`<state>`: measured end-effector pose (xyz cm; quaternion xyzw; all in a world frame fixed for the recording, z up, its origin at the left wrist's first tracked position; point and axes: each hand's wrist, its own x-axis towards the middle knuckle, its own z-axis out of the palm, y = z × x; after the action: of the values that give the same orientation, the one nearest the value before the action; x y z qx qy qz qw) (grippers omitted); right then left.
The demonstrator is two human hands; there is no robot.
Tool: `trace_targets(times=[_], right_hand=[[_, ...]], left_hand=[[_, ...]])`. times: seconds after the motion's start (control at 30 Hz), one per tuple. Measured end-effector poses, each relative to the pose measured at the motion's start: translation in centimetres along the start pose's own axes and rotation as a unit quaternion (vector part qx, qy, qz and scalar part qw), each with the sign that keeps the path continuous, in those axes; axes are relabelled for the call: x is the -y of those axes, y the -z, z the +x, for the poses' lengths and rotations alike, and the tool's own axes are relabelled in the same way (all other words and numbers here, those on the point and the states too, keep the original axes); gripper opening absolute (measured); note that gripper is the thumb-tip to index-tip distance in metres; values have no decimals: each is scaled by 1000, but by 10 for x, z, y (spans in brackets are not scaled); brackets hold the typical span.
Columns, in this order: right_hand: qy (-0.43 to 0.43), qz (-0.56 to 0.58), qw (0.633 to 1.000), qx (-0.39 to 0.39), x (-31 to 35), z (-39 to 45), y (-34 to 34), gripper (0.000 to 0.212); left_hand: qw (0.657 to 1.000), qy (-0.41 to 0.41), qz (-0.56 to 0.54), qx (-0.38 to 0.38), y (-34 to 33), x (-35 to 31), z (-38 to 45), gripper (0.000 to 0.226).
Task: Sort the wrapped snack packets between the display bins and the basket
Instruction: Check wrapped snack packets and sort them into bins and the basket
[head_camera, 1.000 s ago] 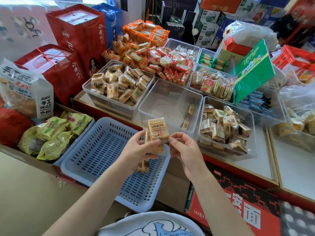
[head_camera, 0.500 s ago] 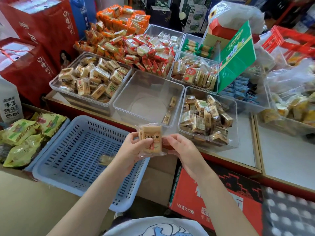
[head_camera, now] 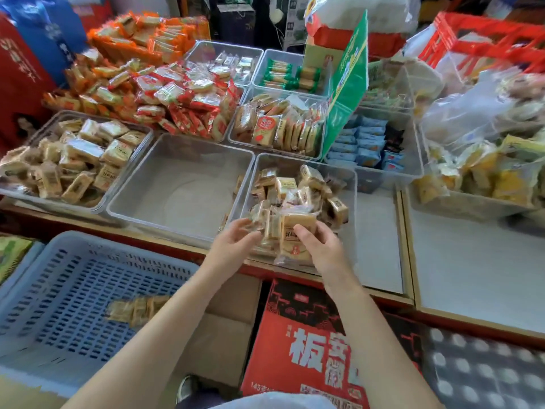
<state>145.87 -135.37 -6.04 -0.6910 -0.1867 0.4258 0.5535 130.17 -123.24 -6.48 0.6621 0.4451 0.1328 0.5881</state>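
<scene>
Progress check: a small bunch of tan wrapped snack packets (head_camera: 290, 236) is being held over the near edge of the clear display bin (head_camera: 351, 184) at about 1 o'clock from the hands. The left hand (head_camera: 233, 246) has its fingers curled against the bunch's left side, and the right hand (head_camera: 320, 250) has fingers wrapped over the top packet, so both are closed on it. That bin is already partly filled with the same tan packets. The middle clear bin (head_camera: 180, 160) at 11 o'clock is almost bare, only a few packets seen along its right wall. A few packets (head_camera: 132, 309) are left in the blue basket (head_camera: 59, 290) at 8 o'clock. Judged from that, most of the basket seems emptied, with one handful mid-drop and a little left.
</scene>
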Motion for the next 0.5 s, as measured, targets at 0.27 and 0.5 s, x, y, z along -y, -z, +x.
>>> trace_targets(times=[0.27, 0.5], right_hand=[[18, -244, 968, -64, -26, 106, 66, 34], [213, -376, 884, -177, -50, 119, 64, 57]], left_hand=[[932, -152, 328, -23, -73, -10, 75, 63], [873, -140, 468, -12, -77, 22, 97, 65]])
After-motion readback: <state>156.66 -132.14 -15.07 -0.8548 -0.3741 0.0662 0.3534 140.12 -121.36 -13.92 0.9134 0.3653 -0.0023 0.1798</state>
